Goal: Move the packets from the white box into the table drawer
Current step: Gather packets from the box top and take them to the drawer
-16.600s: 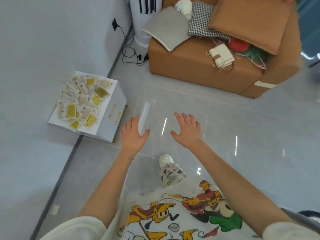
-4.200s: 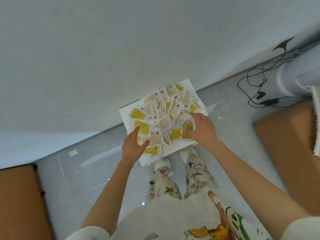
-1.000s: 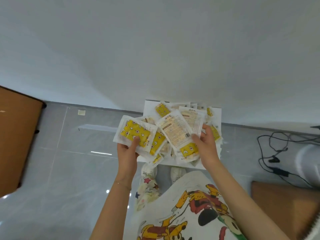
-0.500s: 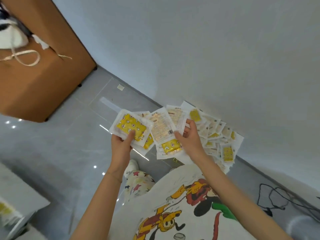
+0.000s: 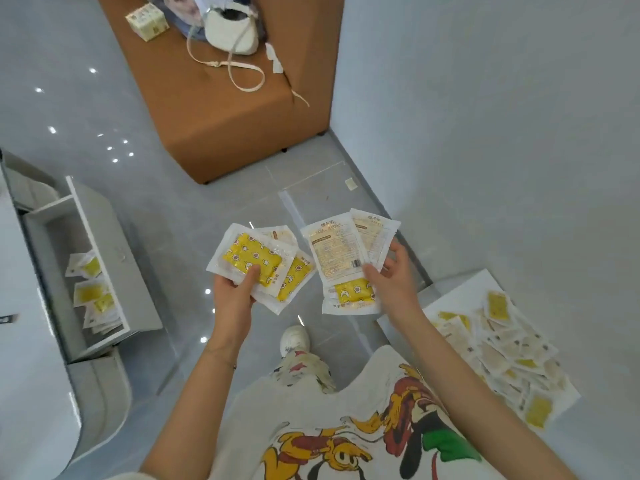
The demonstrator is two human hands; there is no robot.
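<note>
Centrally, two bunches of packets are held up over the grey floor [image 5: 180,216], just beside each other. The left bunch [image 5: 273,271] is gripped by the left hand [image 5: 232,301], whose thumb is pressed onto the top packet's yellow star-printed face and whose fingers are curled beneath. The right bunch [image 5: 341,258] is gripped at its lower right edge by the right hand [image 5: 394,289], thumb in front and fingers behind; printed beige backs are shown on its upper packets and a yellow face on the lowest. At 4 o'clock the white box [image 5: 460,289] is seen against the wall [image 5: 502,116], its top covered with a loose heap [image 5: 502,348] of further packets, overlapping and lying at all angles. At 9 o'clock the drawer [image 5: 110,251] is seen pulled open from the white table [image 5: 20,358], and several packets [image 5: 90,294] are lying inside it toward its nearer end. At 12 o'clock a brown sofa [image 5: 225,109] is set on the floor, with a white bag [image 5: 232,29] and its long strap laid on it and a small carton [image 5: 147,20] at 11 o'clock beside the bag. At 6 o'clock a white shoe [image 5: 294,337] and a cartoon-printed shirt [image 5: 346,438] are visible below the hands.
</note>
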